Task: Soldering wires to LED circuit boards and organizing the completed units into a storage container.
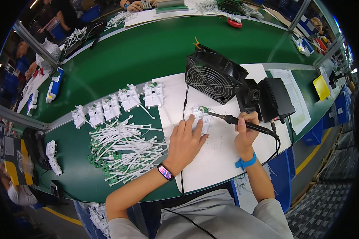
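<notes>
My right hand (246, 135) grips a black soldering iron (263, 130) like a pen, its tip pointing left. That tip meets or hovers just over a small green circuit board (204, 108) at the far end of a white plastic housing (206, 122); contact is too small to tell. My left hand (184, 144) steadies the housing, fingers across its left side and thumb by its near end, covering part of it. Under the work lies a white sheet (219, 159). Left of this hand is a pile of white cables with green boards (125, 149).
A black fan (213, 77) stands beyond the housing, beside a black box-shaped unit (276, 97). Several white housings (111, 108) line the metal rail at left. Another white part (53, 157) lies far left. Blue bins (281, 175) stand below the right edge. Other people work across the green surface.
</notes>
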Available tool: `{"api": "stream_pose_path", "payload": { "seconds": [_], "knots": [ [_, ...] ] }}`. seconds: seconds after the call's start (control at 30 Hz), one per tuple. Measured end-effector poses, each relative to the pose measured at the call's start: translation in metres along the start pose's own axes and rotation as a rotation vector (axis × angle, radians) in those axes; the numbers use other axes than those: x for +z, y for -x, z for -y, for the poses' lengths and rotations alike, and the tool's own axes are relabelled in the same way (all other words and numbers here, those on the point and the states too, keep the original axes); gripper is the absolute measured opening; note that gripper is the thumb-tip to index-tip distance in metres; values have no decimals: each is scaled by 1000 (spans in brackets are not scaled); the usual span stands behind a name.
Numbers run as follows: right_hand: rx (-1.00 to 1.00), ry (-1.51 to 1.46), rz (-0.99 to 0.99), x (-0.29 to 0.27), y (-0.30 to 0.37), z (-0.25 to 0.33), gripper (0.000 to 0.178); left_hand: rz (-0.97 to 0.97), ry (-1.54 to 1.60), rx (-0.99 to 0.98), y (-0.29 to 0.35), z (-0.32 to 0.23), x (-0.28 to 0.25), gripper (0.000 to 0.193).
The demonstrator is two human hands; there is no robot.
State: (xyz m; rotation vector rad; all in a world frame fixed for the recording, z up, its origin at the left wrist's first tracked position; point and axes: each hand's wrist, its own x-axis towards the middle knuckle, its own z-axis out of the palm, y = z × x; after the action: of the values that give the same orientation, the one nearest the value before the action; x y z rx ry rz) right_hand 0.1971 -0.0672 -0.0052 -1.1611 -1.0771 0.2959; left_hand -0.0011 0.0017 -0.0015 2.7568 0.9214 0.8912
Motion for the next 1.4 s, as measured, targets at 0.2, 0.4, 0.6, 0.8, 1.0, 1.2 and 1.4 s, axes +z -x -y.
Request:
{"api": "stream_pose_path", "payload": {
  "seconds": [0.2, 0.4, 0.6, 0.8, 1.0, 1.2, 1.4],
  "knots": [
    [87, -29, -58, 5, -1, 5, 15, 32, 20, -3, 2, 3, 2, 47],
    [99, 46, -66, 3, 0, 2, 15, 13, 14, -1, 1, 1, 1, 48],
    [103, 61, -56, 6, 0, 3, 17, -8, -3, 1, 1, 2, 1, 48],
    [47, 30, -28, 4, 0, 2, 18, -10, 0, -2, 1, 2, 1, 48],
    [3, 55, 14, 3, 2, 0, 19, -11, 12, -3, 2, 2, 1, 48],
    [-74, 126, -25, -9, 0, 7, 20, 1, 19, 5, 0, 3, 1, 47],
    [-261, 277, -204, -49, -3, 25, 13, 3, 41, 19, 0, 3, -1, 48]
  ]
}}
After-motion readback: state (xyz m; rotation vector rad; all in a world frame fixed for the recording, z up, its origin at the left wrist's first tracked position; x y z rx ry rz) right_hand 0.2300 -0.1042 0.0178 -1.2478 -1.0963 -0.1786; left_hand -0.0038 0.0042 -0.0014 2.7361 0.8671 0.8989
